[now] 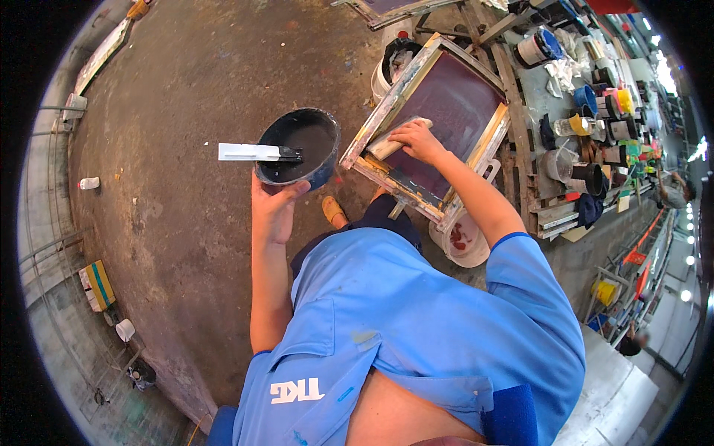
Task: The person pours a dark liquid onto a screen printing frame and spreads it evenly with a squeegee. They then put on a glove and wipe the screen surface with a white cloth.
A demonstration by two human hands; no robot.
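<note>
In the head view, I have my left grip [277,204] holding a dark tub [321,175] from below, the thumb lying up against its near wall and rim. The tub is tilted so that I can see into it, and black liquid covers its bottom. A spatula [249,152] with a white handle leans in it, its black end in the tub and the handle jutting out over the left rim

My right grip [420,140] is clasped over a pale wooden bar [392,140], fingers across its top. The bar sits along the left side of a wooden screen frame [390,99], over the edge of the dark purplish mesh [461,89]. The frame lies just to the right of the tub, apart from it

Around these, I see a white bucket [379,87] with a dark liner beyond the frame's left edge, and a pale bucket [468,258] with reddish stains inside, partly under the frame's near corner. Off to my right, a long tabletop [554,214] carries pots, cans and crumpled white cloths. A tan sandal [332,211] shows on the brown floor [186,223], near the tub
</note>
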